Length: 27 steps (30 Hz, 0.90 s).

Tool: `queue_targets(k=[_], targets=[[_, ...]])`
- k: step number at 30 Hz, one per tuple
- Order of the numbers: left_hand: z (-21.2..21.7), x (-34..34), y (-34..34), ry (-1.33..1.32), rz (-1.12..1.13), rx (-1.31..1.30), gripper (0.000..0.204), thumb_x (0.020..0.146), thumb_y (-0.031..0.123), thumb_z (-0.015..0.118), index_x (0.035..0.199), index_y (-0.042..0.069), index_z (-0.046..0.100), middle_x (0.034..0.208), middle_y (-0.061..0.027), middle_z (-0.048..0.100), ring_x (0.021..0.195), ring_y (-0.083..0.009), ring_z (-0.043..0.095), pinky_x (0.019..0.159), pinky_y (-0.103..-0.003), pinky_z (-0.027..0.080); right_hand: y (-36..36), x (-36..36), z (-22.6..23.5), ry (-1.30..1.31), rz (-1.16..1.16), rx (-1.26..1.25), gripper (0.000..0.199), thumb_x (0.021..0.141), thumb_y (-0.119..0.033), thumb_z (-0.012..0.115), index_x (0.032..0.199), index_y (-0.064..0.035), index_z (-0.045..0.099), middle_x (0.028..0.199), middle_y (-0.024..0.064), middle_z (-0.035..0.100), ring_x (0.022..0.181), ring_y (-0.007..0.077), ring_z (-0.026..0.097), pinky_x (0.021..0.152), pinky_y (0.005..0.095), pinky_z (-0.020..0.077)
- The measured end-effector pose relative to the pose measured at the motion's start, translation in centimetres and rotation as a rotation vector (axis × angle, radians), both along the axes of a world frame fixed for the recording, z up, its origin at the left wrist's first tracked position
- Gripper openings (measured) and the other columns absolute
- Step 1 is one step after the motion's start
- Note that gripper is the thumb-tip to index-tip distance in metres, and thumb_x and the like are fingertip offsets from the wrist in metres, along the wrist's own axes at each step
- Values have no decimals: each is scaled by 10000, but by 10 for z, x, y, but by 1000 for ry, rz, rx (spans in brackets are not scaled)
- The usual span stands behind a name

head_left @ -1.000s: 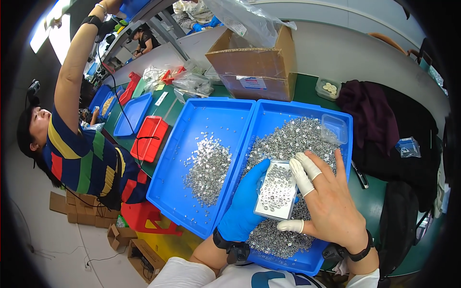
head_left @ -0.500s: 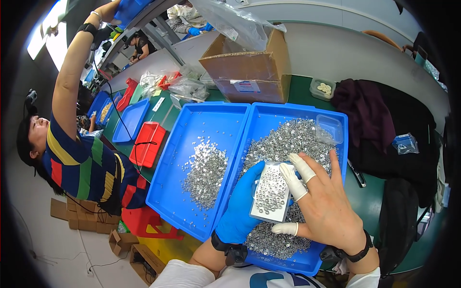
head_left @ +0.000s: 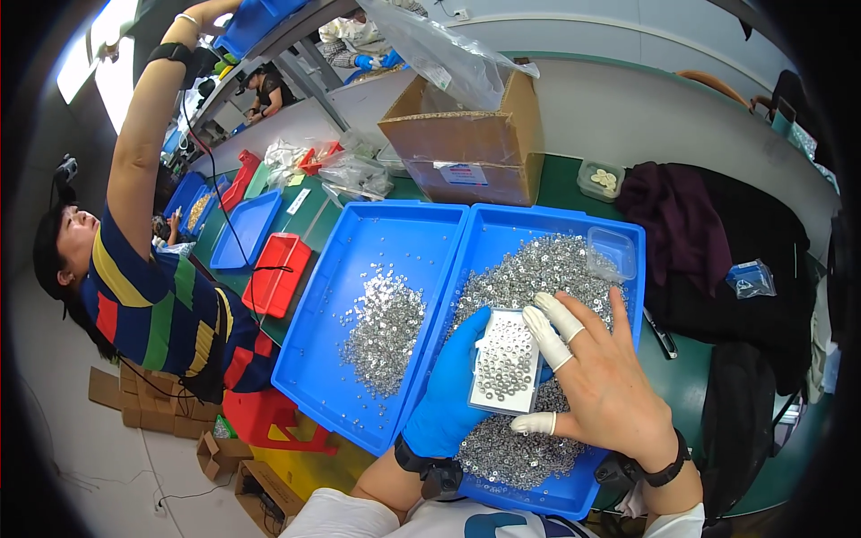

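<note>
My left hand (head_left: 446, 394), in a blue glove, grips a small shallow white box (head_left: 511, 320) with clear sides, tilted over the right blue tray (head_left: 556, 215). Small ring-shaped metal pieces (head_left: 505, 366) with holes lie scattered across its white floor. My right hand (head_left: 614, 386) is bare except for white finger cots on the thumb and two fingers. Its fingers are spread, the cot-covered tips at or just over the box's right edge; I cannot tell if they touch. Under both hands a heap of similar metal pieces (head_left: 520, 453) fills much of the right tray.
A left blue tray (head_left: 359, 235) adjoins, holding a smaller pile (head_left: 386, 336). A clear tub (head_left: 612, 253) rests in the right tray's far corner. Behind stands a cardboard box (head_left: 466, 148). Dark cloth (head_left: 673, 224) and a knife-like tool (head_left: 661, 336) lie right. Another person (head_left: 161, 287) reaches up at left.
The whole view has shifted slightly. My right hand has moved a little left along the white box's edge; my left hand still holds the box in nearly the same place.
</note>
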<state>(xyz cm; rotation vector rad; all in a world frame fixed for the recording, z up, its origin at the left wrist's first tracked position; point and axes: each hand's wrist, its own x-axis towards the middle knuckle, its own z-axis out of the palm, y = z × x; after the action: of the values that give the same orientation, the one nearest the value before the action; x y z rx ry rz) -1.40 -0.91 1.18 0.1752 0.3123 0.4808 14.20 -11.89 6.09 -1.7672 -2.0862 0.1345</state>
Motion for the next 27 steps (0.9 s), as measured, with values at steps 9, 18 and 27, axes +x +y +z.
queue_targets(k=[9, 18, 27], targets=[[-8, 0, 5, -190, -34, -49, 510, 1022, 398, 330, 1323, 11, 471, 1214, -190, 598, 1044, -314, 636, 867, -458, 557, 2, 1, -1, 56, 0, 49, 939, 688, -540, 748, 1351, 46, 433, 1366, 228, 438, 1326, 383, 356, 1071, 674, 176], [-10, -24, 51, -48, 159, 130, 556, 1010, 372, 342, 1366, -50, 412, 1277, -235, 555, 1088, -343, 608, 913, -463, 523, -3, 7, 1, 4, -43, 108, 930, 749, -578, 681, 1375, 47, 395, 1367, 204, 450, 1328, 366, 359, 1086, 651, 177], [-37, -113, 107, 593, 728, 314, 461, 970, 369, 497, 1224, -13, 535, 1101, -165, 631, 978, -296, 626, 888, -428, 507, 3, 8, -10, -6, -37, 133, 942, 739, -530, 705, 1399, 41, 352, 1371, 205, 441, 1331, 373, 359, 1108, 631, 155]])
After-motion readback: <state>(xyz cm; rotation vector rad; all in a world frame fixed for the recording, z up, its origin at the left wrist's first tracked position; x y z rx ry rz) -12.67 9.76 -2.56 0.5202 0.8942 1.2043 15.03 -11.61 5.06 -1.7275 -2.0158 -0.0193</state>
